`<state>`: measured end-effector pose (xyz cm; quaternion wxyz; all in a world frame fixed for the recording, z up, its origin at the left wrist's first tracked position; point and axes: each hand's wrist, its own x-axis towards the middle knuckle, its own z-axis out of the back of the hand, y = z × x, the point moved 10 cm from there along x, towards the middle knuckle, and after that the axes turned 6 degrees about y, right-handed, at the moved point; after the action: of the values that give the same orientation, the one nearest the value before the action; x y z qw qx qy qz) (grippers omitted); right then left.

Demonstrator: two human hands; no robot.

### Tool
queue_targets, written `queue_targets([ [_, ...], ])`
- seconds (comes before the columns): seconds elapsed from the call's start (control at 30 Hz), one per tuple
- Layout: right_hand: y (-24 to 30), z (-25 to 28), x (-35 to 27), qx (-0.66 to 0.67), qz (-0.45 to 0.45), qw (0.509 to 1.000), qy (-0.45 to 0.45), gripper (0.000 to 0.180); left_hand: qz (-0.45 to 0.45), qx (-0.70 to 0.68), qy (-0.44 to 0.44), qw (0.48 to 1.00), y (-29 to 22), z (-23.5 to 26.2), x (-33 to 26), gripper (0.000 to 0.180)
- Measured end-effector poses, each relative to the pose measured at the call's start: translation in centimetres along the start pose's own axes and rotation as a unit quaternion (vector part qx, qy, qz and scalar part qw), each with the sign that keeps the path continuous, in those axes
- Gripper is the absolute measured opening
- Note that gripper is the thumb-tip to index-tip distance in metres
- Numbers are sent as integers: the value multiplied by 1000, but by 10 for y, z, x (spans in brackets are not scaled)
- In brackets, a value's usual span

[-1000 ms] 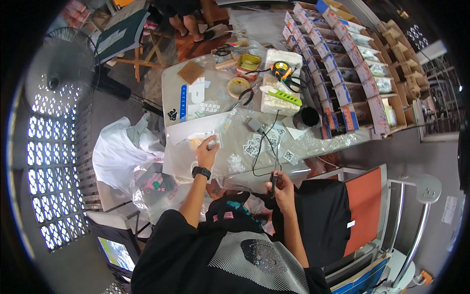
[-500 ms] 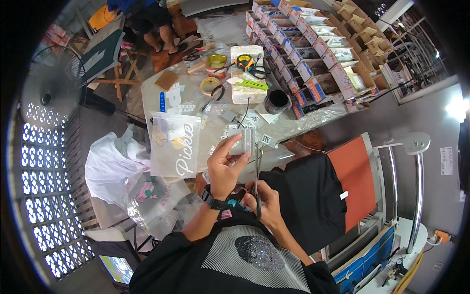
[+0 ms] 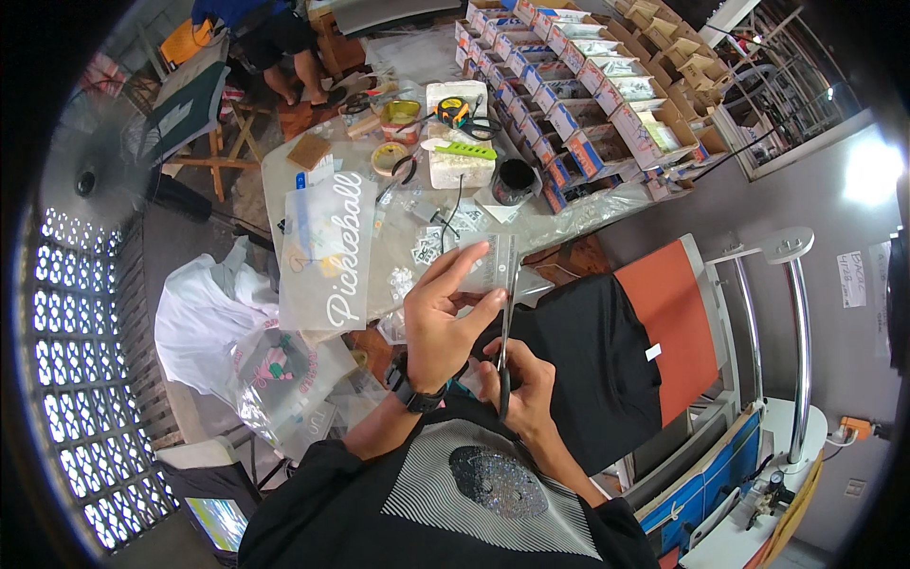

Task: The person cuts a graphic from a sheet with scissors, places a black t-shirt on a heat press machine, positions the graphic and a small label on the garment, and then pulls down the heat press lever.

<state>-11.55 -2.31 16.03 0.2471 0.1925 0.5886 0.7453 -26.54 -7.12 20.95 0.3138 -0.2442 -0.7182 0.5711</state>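
My left hand (image 3: 438, 313) pinches a small piece of translucent film (image 3: 486, 267) with faint print, held above the near end of the table. Below it, my right hand (image 3: 524, 384) grips a pair of scissors (image 3: 510, 327) by the handles. The blades point away from me and lie along the right side of the film. Whether they are cutting into it, I cannot tell. To the left of my left hand, a large translucent sheet with white script lettering (image 3: 327, 256) hangs over the table edge.
A black garment (image 3: 588, 379) lies on an orange-red press bed (image 3: 668, 322) at right. On the table (image 3: 379, 251) are a tape measure (image 3: 452, 112), a green-handled cutter (image 3: 466, 151) and a black cup (image 3: 514, 180). Cardboard bins (image 3: 592, 156) stand behind; a fan (image 3: 90, 180) is at left.
My left hand and the film have shifted slightly to the right relative to the table, the film closer alongside the scissor blades. The whole view has also shifted a little.
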Motion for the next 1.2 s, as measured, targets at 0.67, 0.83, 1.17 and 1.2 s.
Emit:
queue_targets([
  [0.67,20,-3,-53,1,50,999,-19,16,-41,-4,26,999,-29,-12,-47,52],
  [0.83,23,-2,-73,16,62,998,-28,17,-49,12,33,998,-41,-17,-67,51],
  [1.17,21,-4,-120,55,48,996,-53,16,-31,-8,57,998,-30,-29,-129,51],
  [1.2,20,-2,-126,61,52,995,-57,16,-28,-8,54,998,-26,-30,-137,51],
])
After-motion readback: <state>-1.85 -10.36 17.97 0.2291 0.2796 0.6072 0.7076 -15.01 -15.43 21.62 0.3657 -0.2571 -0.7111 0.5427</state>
